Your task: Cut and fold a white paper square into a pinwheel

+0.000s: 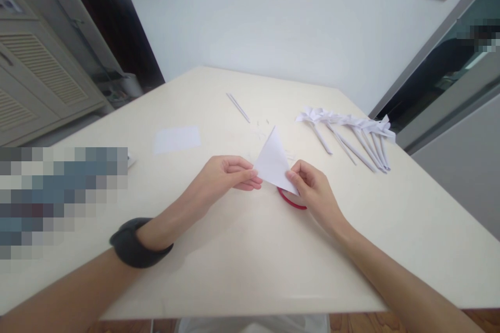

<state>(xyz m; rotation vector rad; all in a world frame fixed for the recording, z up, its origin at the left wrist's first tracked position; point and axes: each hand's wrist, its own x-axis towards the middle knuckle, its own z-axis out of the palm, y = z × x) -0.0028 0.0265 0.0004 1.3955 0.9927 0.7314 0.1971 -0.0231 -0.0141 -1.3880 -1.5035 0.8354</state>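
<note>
A white sheet of paper folded into a triangle (273,161) is held above the table between both hands, one point facing away from me. My left hand (236,173) pinches its left corner between thumb and fingers. On the right corner, my right hand (308,182) grips with the thumb on top. Beneath the paper, on the table, shows a red curved handle (292,201), perhaps of scissors; the rest of it is hidden by the paper and my right hand.
Several white paper pinwheel-like shapes on rolled paper sticks (361,135) lie at the right of the table (234,250). A flat white paper (177,139) lies left, two thin paper sticks (238,107) at the back, with small scraps nearby. A wall (265,21) stands behind.
</note>
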